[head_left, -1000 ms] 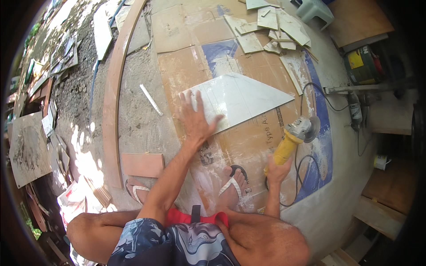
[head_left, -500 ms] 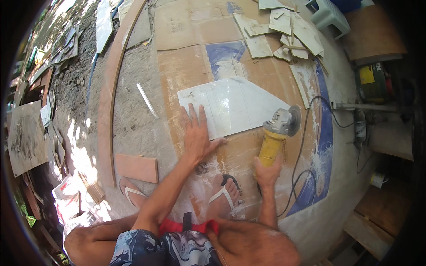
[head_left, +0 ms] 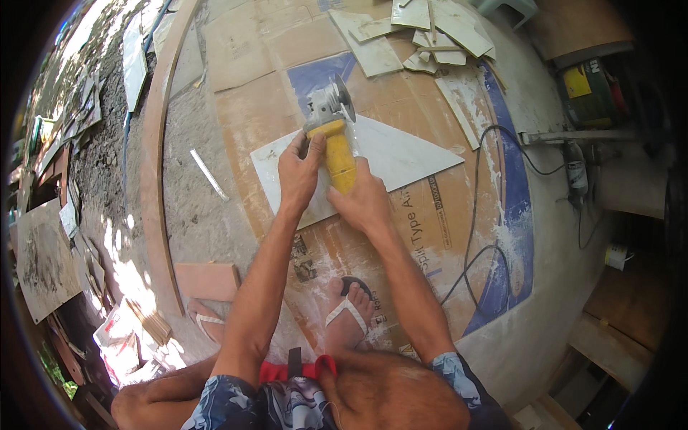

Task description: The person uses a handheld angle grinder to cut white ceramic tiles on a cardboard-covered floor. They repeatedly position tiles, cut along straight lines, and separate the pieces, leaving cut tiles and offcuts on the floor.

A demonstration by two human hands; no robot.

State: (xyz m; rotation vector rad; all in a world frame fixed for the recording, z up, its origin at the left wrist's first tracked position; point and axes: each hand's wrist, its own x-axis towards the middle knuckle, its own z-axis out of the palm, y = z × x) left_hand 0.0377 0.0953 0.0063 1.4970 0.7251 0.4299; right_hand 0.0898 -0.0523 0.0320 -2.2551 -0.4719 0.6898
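A yellow and grey angle grinder (head_left: 337, 154) is held in both hands over a white tile (head_left: 408, 154). My right hand (head_left: 363, 197) wraps round the rear of its yellow body. Up by the grey head, my left hand (head_left: 299, 168) grips the grinder's left side. The dark disc (head_left: 345, 98) points away from me, near the tile's far edge; whether it touches the tile I cannot tell. The tile, cut slanting on its right, lies flat on cardboard sheets (head_left: 247, 115). My hands and the grinder hide part of its middle.
Broken tile pieces (head_left: 380, 54) are heaped at the far right. A black cord (head_left: 474, 208) loops over the cardboard on the right. On the left lie a long wooden plank (head_left: 154, 158), a reddish slab (head_left: 208, 281) and a thin white strip (head_left: 208, 174). My sandalled foot (head_left: 347, 315) is close to the tile.
The grinder has moved left and away from me, over the tile. My left hand has lifted off the tile and taken hold of the grinder. The view has shifted slightly.
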